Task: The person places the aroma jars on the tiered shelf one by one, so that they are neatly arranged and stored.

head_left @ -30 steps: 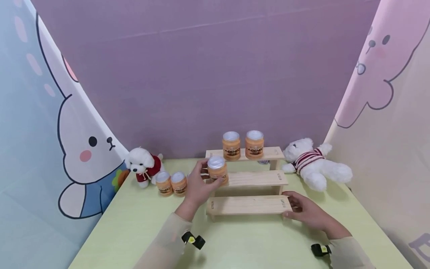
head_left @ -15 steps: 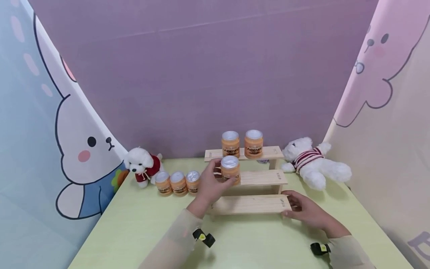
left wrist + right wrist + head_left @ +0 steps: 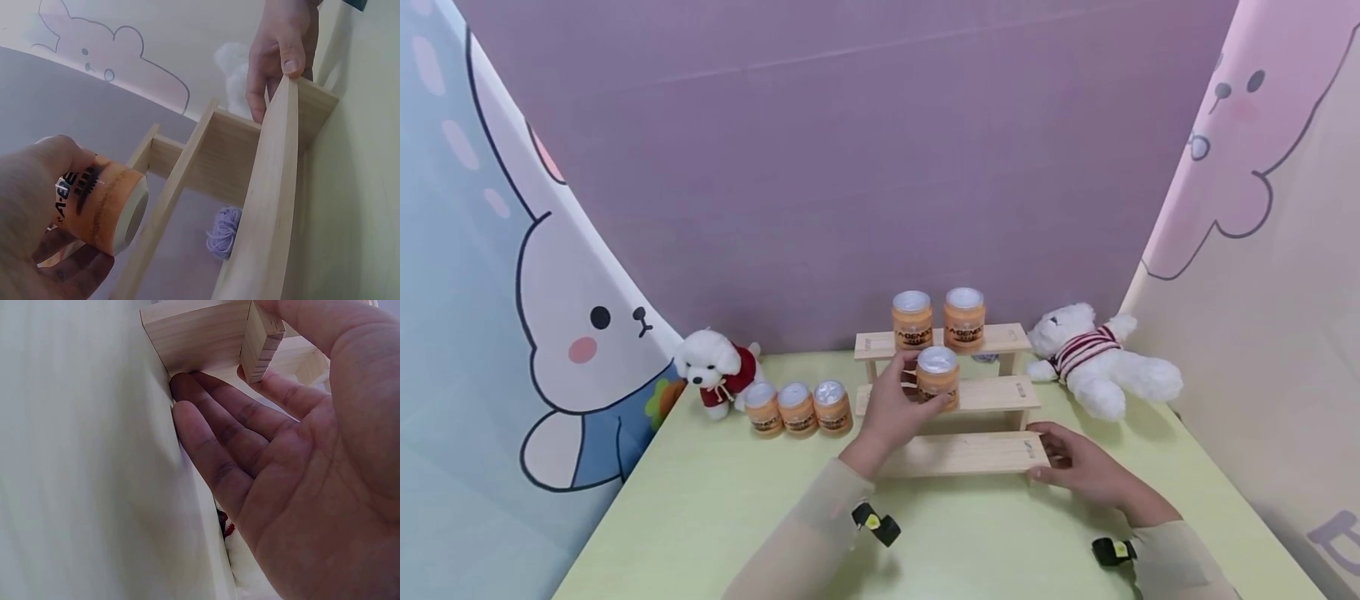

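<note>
My left hand [image 3: 891, 414] grips an orange jar [image 3: 938, 385] with a silvery top and dark lettering, fingers and thumb round its side. In the head view the jar overlaps the middle board of a three-step wooden stand [image 3: 966, 455]; the left wrist view shows its pale base [image 3: 132, 215] apart from the boards. At the stand's lowest step, my right hand [image 3: 1086, 468] pinches the right end of the board [image 3: 262, 347] between thumb and index finger. Its other fingers reach under the step, beside the tabletop. Two similar jars, a left one [image 3: 913, 323] and a right one [image 3: 965, 321], stand on the top board.
Three more orange jars [image 3: 798, 410] line up on the green table [image 3: 700, 517], left of the stand. A white plush dog [image 3: 715, 367] sits behind them, and a white plush bear [image 3: 1101, 358] lies at the right. Purple yarn [image 3: 224, 232] shows behind the boards.
My left hand has carried its jar rightward along the middle board, uncovering the third jar on the table. The right hand keeps its place at the lowest step.
</note>
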`<state>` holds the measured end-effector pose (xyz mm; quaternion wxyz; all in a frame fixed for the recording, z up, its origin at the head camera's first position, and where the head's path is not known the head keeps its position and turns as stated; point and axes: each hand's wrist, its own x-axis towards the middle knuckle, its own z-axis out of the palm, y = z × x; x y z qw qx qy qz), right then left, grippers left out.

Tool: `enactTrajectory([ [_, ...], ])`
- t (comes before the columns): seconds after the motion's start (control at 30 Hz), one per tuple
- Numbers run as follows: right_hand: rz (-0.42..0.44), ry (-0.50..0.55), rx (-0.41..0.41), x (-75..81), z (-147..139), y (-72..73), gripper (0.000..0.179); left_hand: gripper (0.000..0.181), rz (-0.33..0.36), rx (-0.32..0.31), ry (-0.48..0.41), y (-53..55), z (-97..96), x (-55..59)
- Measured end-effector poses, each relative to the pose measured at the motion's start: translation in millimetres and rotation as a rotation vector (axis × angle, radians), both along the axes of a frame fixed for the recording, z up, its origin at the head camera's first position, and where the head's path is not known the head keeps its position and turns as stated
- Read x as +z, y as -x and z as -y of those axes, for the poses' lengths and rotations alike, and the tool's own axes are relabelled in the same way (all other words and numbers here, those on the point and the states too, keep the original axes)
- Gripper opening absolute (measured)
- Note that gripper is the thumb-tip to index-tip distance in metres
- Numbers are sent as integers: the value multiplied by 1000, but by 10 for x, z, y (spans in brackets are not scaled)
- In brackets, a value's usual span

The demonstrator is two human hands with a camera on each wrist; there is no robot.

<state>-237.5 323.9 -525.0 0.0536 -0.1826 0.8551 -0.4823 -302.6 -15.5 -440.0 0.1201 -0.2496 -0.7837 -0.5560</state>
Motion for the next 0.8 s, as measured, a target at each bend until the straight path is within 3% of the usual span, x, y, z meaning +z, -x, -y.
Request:
enactTrajectory([
  [0.8,26,29,13,39,3,5,71,70,94,15,-36,9,-305,-78],
])
